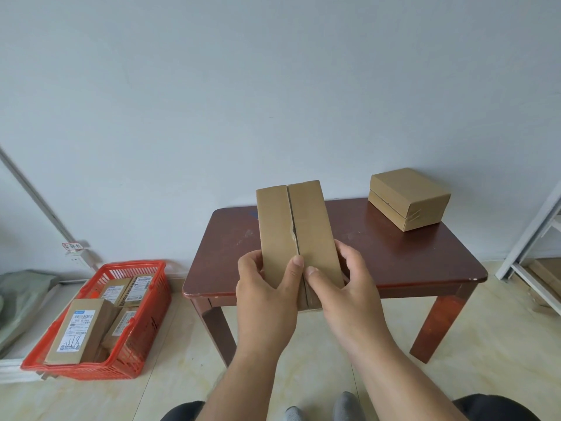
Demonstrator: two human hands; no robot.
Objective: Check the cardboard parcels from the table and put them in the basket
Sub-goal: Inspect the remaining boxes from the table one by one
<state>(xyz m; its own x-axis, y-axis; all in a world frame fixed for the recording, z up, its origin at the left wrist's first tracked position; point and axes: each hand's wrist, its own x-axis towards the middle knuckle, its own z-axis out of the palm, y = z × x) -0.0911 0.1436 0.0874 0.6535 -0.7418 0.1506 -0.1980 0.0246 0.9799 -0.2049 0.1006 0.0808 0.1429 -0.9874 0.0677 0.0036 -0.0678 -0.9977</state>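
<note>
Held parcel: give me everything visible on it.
The held parcel is a plain brown cardboard box, long and narrow, raised in front of the table with its long axis running away from the camera. The facing side shows two flaps meeting at a centre seam, slightly torn midway; no label shows on this side. The left hand and right hand hold its near end, thumbs pressed beside the seam. Nothing else touches it.

Matt cardboard parcel point(296, 229), glossy wooden table point(394, 256), plastic basket point(145, 302).

Parcel labels point(78, 329) — print unreadable.
</note>
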